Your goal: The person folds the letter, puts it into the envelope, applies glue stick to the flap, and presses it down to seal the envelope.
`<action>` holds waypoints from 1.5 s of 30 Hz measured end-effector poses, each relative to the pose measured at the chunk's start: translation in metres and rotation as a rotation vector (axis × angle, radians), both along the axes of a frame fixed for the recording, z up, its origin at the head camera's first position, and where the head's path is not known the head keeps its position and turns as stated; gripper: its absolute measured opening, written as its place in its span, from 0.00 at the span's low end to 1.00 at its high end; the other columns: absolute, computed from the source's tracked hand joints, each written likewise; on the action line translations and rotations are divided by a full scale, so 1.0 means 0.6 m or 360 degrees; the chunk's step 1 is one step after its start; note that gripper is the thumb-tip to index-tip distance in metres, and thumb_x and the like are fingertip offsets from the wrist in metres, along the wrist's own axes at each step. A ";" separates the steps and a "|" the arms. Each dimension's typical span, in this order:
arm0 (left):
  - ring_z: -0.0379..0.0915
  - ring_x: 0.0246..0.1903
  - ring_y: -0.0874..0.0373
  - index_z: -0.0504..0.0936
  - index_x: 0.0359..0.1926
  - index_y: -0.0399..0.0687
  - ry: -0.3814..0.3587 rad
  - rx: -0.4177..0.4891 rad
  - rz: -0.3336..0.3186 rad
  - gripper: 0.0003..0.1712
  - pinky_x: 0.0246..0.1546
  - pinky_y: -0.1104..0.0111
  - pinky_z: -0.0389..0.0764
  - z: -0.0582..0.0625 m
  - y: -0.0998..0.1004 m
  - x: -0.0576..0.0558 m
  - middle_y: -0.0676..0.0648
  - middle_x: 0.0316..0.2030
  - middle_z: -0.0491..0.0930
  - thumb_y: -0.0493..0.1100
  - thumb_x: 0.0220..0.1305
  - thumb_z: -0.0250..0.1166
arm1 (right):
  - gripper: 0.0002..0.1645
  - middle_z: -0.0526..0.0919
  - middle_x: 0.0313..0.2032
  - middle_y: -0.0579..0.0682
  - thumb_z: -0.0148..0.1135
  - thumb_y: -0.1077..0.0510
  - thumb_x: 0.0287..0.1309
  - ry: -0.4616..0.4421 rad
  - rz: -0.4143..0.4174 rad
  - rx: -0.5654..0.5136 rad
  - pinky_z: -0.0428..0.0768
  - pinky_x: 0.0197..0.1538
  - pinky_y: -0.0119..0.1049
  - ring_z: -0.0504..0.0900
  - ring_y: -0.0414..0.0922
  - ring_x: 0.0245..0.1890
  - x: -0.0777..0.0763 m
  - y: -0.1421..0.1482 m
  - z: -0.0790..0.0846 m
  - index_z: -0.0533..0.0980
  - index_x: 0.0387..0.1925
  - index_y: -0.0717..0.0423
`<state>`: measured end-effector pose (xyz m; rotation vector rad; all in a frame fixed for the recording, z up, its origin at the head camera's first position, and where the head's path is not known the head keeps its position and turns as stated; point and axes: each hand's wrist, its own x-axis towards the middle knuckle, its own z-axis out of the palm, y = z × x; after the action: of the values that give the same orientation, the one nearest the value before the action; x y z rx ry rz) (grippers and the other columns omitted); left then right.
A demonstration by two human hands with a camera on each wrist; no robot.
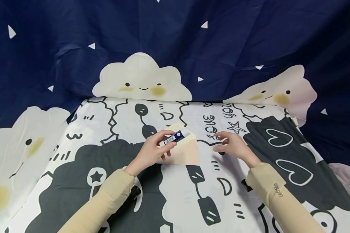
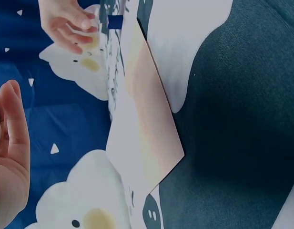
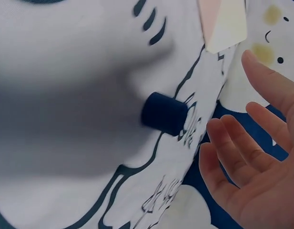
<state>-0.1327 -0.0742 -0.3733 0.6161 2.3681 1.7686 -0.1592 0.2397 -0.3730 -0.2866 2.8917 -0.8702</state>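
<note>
My left hand [image 1: 154, 145] grips a glue stick [image 1: 175, 137] with a dark blue label and white ends, tilted over the paper. Under that hand lies a peach and pale yellow envelope [image 1: 189, 154], its pointed flap toward the far side. Only the edge of the glue stick shows in the left wrist view. My right hand [image 1: 233, 145] hovers to the right of the envelope, fingers spread and loosely bent, holding nothing. A short dark blue cap [image 3: 164, 113], slightly blurred, appears near the right fingertips, apart from them; whether it touches the cloth I cannot tell.
A black-and-white cartoon cloth [image 1: 180, 200] covers the table. Behind it hangs a navy curtain [image 1: 221, 42] with white triangles and smiling clouds. Black bands [image 1: 246, 185] show beneath both sleeves.
</note>
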 end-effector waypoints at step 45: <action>0.76 0.19 0.56 0.74 0.56 0.51 -0.0010 0.0023 -0.0024 0.21 0.21 0.62 0.81 -0.003 0.012 -0.002 0.32 0.32 0.79 0.46 0.63 0.63 | 0.37 0.78 0.51 0.54 0.73 0.55 0.47 -0.0047 0.0294 -0.0633 0.82 0.47 0.39 0.82 0.48 0.45 0.034 -0.136 0.086 0.71 0.61 0.51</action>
<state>-0.1339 -0.0668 -0.3749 0.6274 2.3423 1.7803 -0.1391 0.1582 -0.3213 -0.5573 2.5904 -1.3915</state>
